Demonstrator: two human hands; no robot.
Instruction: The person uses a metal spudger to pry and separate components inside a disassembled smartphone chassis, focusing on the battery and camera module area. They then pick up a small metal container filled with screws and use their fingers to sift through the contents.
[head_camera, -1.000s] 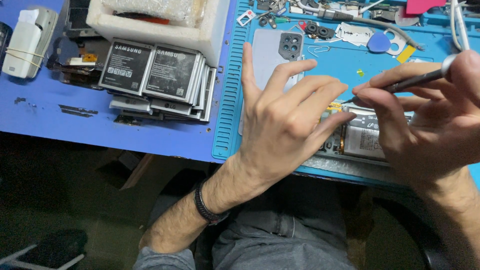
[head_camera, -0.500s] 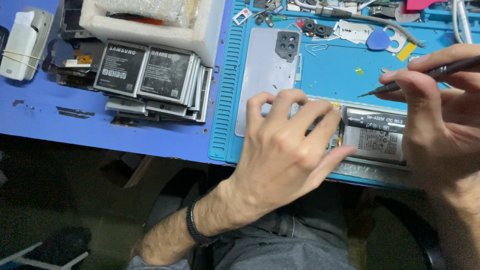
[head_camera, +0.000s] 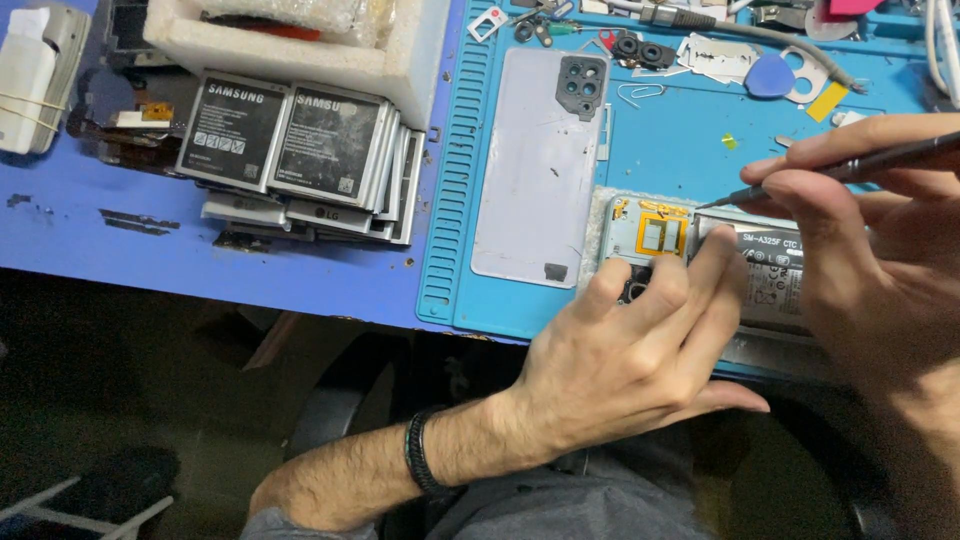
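Note:
An opened phone (head_camera: 660, 232) lies on a blue work mat (head_camera: 690, 150), its silver battery (head_camera: 775, 275) and a yellow flex part showing. My left hand (head_camera: 640, 345) rests on the phone's near edge, with the fingertips pressing on the frame and battery. My right hand (head_camera: 870, 260) holds a thin dark screwdriver (head_camera: 850, 168) like a pen, its tip at the phone's top edge beside the battery. The phone's pale lilac back cover (head_camera: 540, 165) lies face up on the mat to the left.
A stack of flat phone batteries (head_camera: 290, 150) sits on the blue table left of the mat. Behind it stands a white foam box (head_camera: 300, 45). Small parts, a blue pick (head_camera: 770, 75) and a paper clip lie on the mat's far side.
My left hand has slid down off the middle of the phone to its near edge, uncovering the back cover and the phone's upper part. The screwdriver tip has come down to the phone.

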